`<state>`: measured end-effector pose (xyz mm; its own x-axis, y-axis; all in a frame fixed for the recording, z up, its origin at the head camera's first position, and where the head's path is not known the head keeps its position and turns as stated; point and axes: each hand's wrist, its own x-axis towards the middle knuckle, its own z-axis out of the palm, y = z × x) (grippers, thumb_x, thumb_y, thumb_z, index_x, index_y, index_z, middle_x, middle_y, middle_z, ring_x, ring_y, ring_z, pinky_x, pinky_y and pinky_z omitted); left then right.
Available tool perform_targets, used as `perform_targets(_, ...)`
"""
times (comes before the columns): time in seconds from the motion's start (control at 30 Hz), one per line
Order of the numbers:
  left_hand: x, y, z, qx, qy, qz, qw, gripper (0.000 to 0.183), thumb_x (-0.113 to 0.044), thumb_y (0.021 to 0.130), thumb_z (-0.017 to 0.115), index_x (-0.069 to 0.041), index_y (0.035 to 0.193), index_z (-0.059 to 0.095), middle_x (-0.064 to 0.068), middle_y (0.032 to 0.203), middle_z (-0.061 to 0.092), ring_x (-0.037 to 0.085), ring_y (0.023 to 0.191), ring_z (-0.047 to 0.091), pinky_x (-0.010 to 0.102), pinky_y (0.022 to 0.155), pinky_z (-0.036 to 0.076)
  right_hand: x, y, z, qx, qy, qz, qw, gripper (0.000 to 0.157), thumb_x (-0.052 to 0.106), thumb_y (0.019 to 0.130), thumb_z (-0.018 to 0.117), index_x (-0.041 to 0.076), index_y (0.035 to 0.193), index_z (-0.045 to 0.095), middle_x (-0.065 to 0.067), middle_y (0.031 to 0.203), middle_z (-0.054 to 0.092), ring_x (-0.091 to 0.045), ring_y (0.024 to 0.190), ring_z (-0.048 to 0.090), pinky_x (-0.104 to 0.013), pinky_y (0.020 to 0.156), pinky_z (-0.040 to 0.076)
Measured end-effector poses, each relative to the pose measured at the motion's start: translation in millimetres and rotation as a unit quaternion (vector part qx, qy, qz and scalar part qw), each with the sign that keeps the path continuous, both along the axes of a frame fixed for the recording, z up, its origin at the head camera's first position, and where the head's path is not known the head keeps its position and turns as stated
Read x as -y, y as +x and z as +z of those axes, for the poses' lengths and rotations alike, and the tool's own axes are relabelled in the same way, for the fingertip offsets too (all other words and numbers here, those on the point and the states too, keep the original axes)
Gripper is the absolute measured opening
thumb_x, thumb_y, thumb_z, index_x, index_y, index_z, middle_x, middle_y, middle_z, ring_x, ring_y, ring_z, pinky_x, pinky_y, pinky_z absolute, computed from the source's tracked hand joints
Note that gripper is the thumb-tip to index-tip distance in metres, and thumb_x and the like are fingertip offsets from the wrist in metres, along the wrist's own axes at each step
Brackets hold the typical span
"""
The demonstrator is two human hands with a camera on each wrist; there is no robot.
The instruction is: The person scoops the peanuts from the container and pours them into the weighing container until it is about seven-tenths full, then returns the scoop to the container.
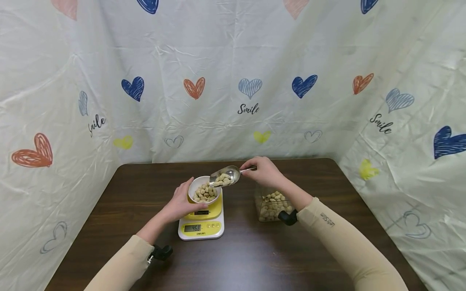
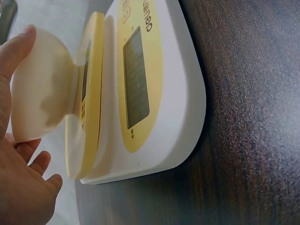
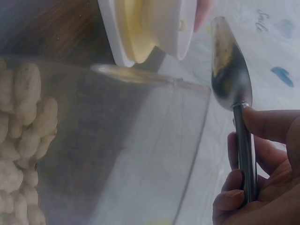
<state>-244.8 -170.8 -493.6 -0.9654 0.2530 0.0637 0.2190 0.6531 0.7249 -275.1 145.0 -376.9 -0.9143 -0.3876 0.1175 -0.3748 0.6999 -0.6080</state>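
A white bowl (image 1: 192, 187) with peanuts in their shells (image 1: 205, 194) stands on a yellow and white kitchen scale (image 1: 218, 233). My left hand (image 1: 181, 204) holds the bowl's side, thumb and fingers spread around its wall (image 2: 42, 84). The scale's display (image 1: 192, 228) appears to read 46.8. From the right, my right hand (image 1: 265, 171) grips a metal scoop (image 3: 234, 79) by its handle. The scoop carries several peanuts (image 1: 223, 180), and its front edge is over the bowl's right rim, tilted slightly down towards it.
A clear plastic box (image 1: 260, 208) partly filled with peanuts (image 3: 26, 136) stands right of the scale, under my right forearm. Both stand on a dark wooden table (image 1: 240, 258). A white curtain with printed hearts (image 1: 218, 137) hangs behind the table and along its sides.
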Motion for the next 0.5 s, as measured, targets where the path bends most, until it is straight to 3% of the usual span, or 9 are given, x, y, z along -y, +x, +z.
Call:
perform_targets(0.33, -0.2, -0.9, -0.7, 0.003, 0.002, 0.003, 1.0, 0.113, -0.065, 0.06, 0.075, -0.021, 0.148, 0.019, 0.006, 0.141, 0.029, 0.027, 0.128, 0.023, 0.052, 0.096, 0.031, 15.8, -0.5, 0.2, -0.08, 0.057, -0.001, 0.995, 0.015, 0.029, 0.088, 0.065, 0.024, 0.099, 0.072, 0.009, 0.097, 0.063, -0.014, 0.098, 0.05, -0.037, 0.09, 0.035)
perform_targets(0.5, 1.2, -1.3, -1.4, -0.001, 0.002, 0.001, 1.0, 0.112, -0.065, 0.061, 0.074, -0.021, 0.148, 0.019, 0.006, 0.141, 0.03, 0.028, 0.129, 0.022, 0.053, 0.097, 0.029, 19.7, 2.4, 4.0, -0.084, 0.056, -0.003, 0.995, 0.016, 0.028, 0.087, 0.065, 0.022, 0.1, 0.072, 0.006, 0.099, 0.062, -0.016, 0.097, 0.047, -0.037, 0.083, 0.037)
